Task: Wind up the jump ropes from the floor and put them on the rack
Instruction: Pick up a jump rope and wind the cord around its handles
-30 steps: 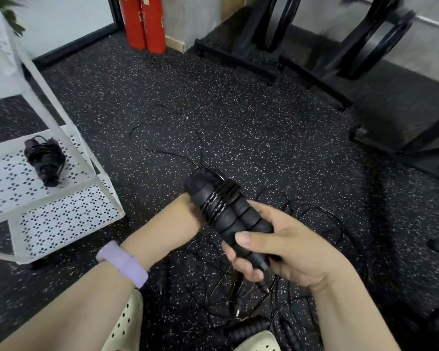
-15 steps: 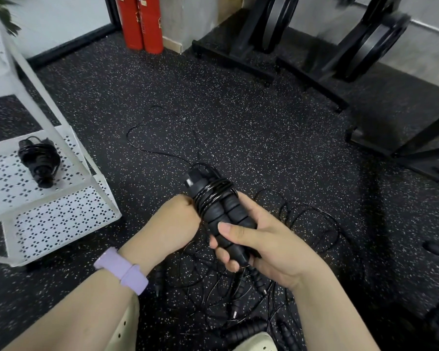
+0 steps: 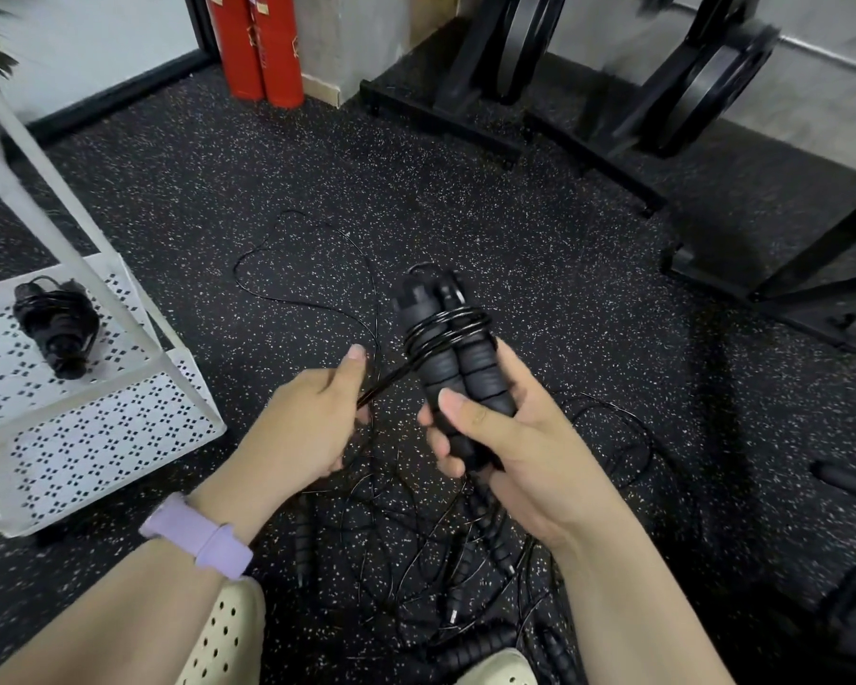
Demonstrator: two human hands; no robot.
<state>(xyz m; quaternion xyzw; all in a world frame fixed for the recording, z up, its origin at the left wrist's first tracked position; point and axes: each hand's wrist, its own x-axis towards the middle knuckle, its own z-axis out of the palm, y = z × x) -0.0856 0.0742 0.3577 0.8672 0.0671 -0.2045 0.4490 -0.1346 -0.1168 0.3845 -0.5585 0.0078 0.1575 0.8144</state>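
Cord point(image 3: 384, 385), thin, limp and probably springy, runs taut from the pinching left hand point(image 3: 312, 417) to paired foam handles point(image 3: 453, 368), best clamped mid-length, as the right hand point(image 3: 505, 437) grips them.

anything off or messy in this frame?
Yes: a tangle of loose ropes lies on the floor between the feet, cords crossed and handles scattered, unlike the wound rope on the rack. The right hand holds paired handles, partly wound; the left hand pinches the cord. No damage visible.
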